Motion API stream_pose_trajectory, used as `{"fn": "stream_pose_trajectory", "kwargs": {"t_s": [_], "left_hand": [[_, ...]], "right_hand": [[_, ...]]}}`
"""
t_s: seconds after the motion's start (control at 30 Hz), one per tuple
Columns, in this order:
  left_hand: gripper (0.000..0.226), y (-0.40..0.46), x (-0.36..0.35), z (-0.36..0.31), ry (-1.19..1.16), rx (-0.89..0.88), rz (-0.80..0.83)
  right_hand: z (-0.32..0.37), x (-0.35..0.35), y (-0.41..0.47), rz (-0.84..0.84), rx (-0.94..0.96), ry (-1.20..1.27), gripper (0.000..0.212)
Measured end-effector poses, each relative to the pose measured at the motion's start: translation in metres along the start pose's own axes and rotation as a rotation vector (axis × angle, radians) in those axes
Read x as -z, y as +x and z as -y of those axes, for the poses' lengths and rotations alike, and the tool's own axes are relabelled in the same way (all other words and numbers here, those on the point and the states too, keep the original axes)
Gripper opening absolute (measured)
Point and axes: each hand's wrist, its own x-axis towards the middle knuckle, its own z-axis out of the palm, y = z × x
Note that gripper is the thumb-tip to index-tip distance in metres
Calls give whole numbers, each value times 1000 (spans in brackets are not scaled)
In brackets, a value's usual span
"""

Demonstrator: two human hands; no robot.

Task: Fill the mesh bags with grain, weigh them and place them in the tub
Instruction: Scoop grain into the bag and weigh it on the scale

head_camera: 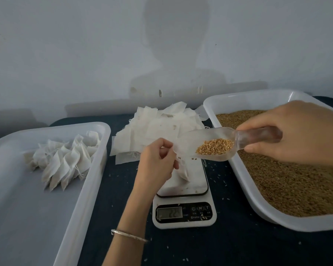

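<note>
My right hand (294,131) grips the handle of a clear plastic scoop (210,144) that carries a small heap of golden grain. The scoop's mouth points left, just above a white mesh bag (184,172) that stands on the plate of a white digital scale (184,206). My left hand (156,162) pinches the bag's top edge. At the right sits a white tray of grain (277,169). The white tub (88,175) on the left holds several filled, tied mesh bags (65,160).
A loose pile of empty mesh bags (161,127) lies behind the scale, against the pale wall. The table has a dark cloth (229,242) with stray grains scattered on it. A metal bangle (129,235) circles my left wrist.
</note>
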Motion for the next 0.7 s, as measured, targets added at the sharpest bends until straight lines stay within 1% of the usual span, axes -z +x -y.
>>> {"fn": "stream_pose_trajectory", "kwargs": {"t_s": [0.07, 0.13, 0.33, 0.7], "left_hand": [[15, -2, -3, -1, -3, -1, 6], [15, -3, -4, -1, -23, -10, 11], [14, -5, -7, 0, -79, -20, 7], [15, -5, -12, 1, -48, -39, -1]], "right_hand": [[2, 6, 2, 27, 22, -56, 40], [4, 10, 4, 16, 50, -119, 41], [2, 13, 10, -19, 64, -272, 22], [2, 11, 15, -13, 58, -355, 18]]}}
